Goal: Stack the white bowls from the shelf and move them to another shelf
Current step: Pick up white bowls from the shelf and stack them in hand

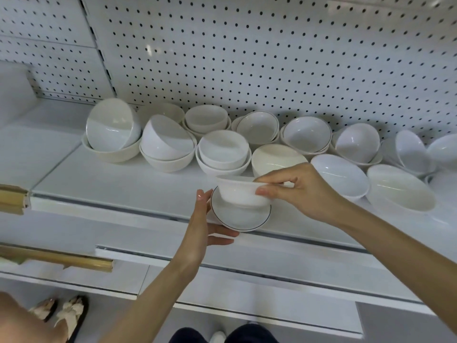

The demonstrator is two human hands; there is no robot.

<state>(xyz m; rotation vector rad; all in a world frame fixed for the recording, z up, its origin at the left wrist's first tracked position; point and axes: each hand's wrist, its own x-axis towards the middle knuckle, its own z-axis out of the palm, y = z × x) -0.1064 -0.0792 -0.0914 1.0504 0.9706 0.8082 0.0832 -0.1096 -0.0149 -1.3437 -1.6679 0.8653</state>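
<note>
Two white bowls nested in hand, just in front of the shelf (118, 184)

The right hand (304, 191) has its grip pinched on the rim of the small bowl (241, 194), mouth up. Directly below, the left hand (200, 226) has its grip clasped on the dark-rimmed bowl (241, 219), thumb at the rim, fingers beneath, mouth tipped toward the viewer.
</note>
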